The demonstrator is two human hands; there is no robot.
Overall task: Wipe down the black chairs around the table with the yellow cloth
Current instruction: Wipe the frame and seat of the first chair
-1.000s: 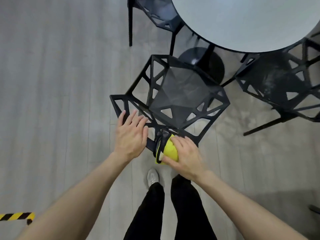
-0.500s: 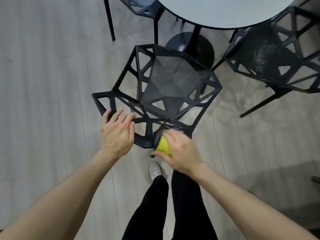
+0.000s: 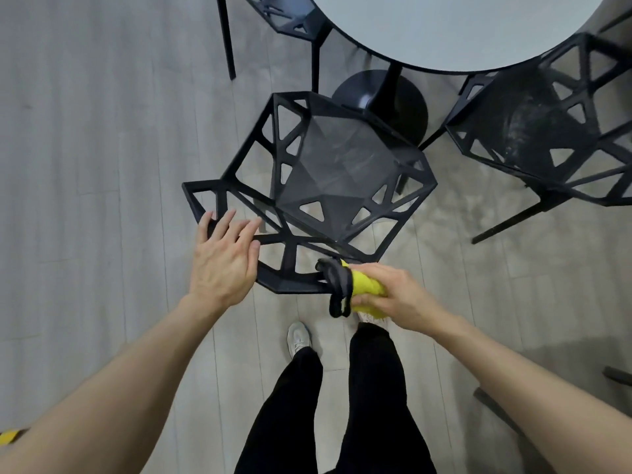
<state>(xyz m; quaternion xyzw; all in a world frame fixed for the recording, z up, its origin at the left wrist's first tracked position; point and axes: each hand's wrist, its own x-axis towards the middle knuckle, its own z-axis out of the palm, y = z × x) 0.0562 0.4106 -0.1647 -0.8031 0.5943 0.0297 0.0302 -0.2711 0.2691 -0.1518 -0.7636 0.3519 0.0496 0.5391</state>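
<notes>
Item: yellow cloth (image 3: 366, 289), bunched into a wad, with a dark grey edge or strap hanging from its left end (I cannot tell which). It sits at the near rim of the backrest of the nearest black chair (image 3: 328, 172), pressed against the frame's lower right corner.

Item: my right hand (image 3: 393, 295), fingers and thumb curled round the cloth, clamped on it from the right.

Item: my left hand (image 3: 224, 260), fingers straight and slightly spread, laid flat on the left part of the same backrest rim, the fingertips reaching over the open lattice. It holds nothing.

Item: nearest black chair, open geometric lattice with triangular cut-outs, seat facing the counter (image 3: 455, 25), backrest toward me.

Item: second black chair (image 3: 547, 138), same pattern, to the right, partly under the counter's edge, well apart from my hands. Pale smears show on its seat.

Item: third black chair (image 3: 273, 18), top left, only partly in view.

Item: counter, round, pale grey top, on a black pedestal base (image 3: 386, 100) just beyond the nearest chair.

Item: floor (image 3: 85, 131), pale grey planks.

Item: my legs in black trousers (image 3: 294, 405), one pale shoe (image 3: 298, 336) showing below the chair.

Item: a scrap of yellow-and-black striped tape (image 3: 10, 436) at the lower left edge.
</notes>
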